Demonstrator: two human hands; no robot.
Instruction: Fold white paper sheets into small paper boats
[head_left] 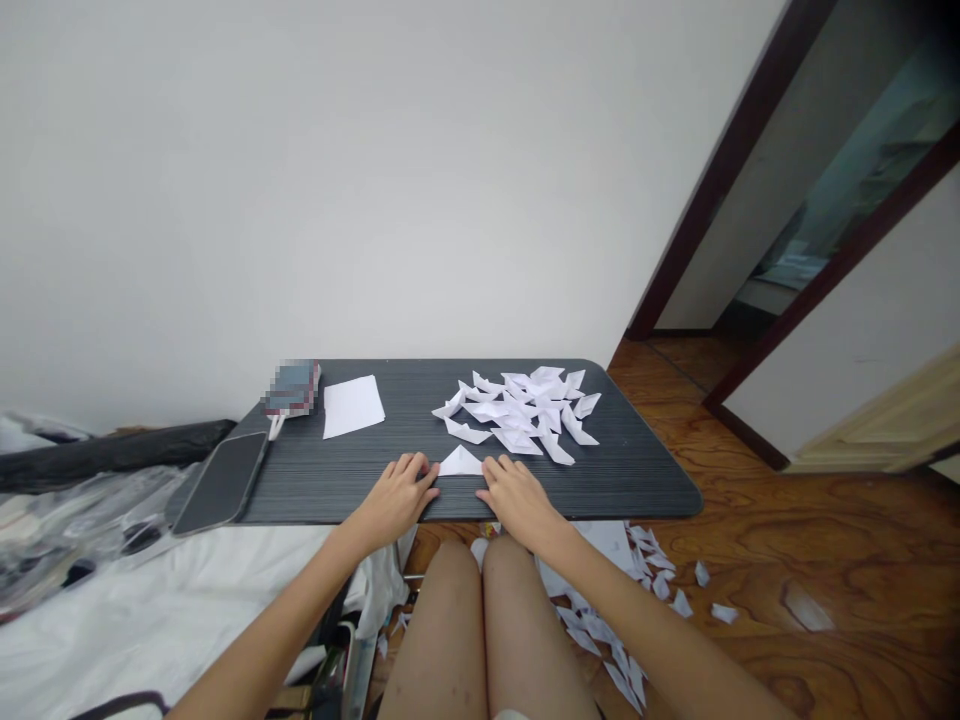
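Note:
A small white folded paper [460,461], peaked in the middle like a low triangle, lies on the dark tabletop near its front edge. My left hand [399,492] pinches its left corner, fingers bent and thumb close below. At the opposite corner, my right hand [517,492] holds the paper the same way, with fingers pressed down on it. Just beyond is a pile of folded paper boats [517,408], some overlapping. To the left rests a flat stack of square white paper [353,406].
The dark table [300,490] stands against a white wall. A phone [220,482] lies at its left end, near a blurred-out packet [292,388]. Many folded papers [600,630] are scattered on the wooden floor [772,560]. White bedding [165,580] is at left.

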